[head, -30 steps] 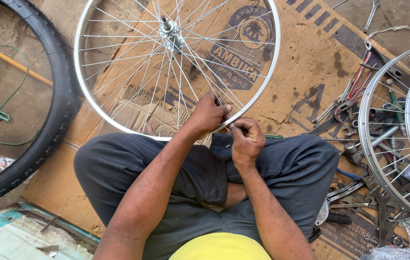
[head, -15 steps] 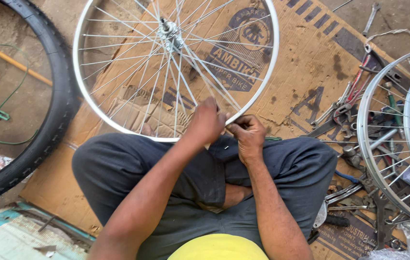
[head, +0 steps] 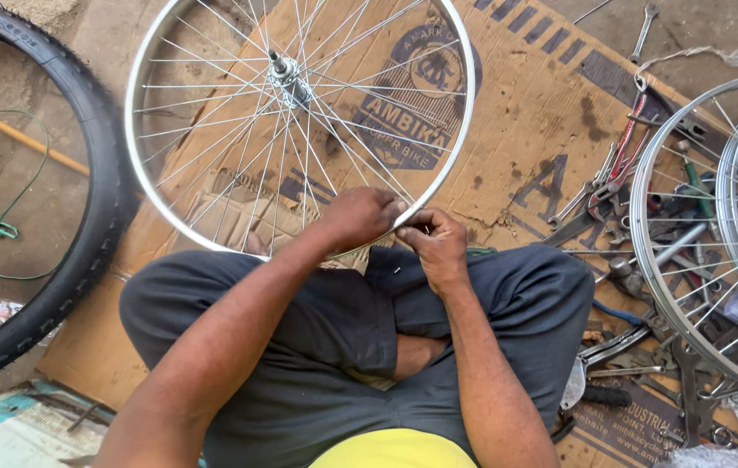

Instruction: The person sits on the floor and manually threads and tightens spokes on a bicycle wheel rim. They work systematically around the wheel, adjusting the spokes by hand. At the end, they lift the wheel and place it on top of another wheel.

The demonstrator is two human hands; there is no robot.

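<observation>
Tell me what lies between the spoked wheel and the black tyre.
In the head view, only bare ground separates the spoked wheel from the black tyre.

Person's body only: dark grey trousers (head: 508, 303), loose, creased at knees. Yellow shirt (head: 395, 451), hem visible at bottom edge. Forearms bare, no sleeves in view. Left hand (head: 360, 217), right hand (head: 436, 247) bare, ungloved.

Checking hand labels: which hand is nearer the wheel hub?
Left. The left hand rests on the rim at its near edge, below and right of the hub. The right hand sits beside it, farther right and lower, so farther off.
</observation>
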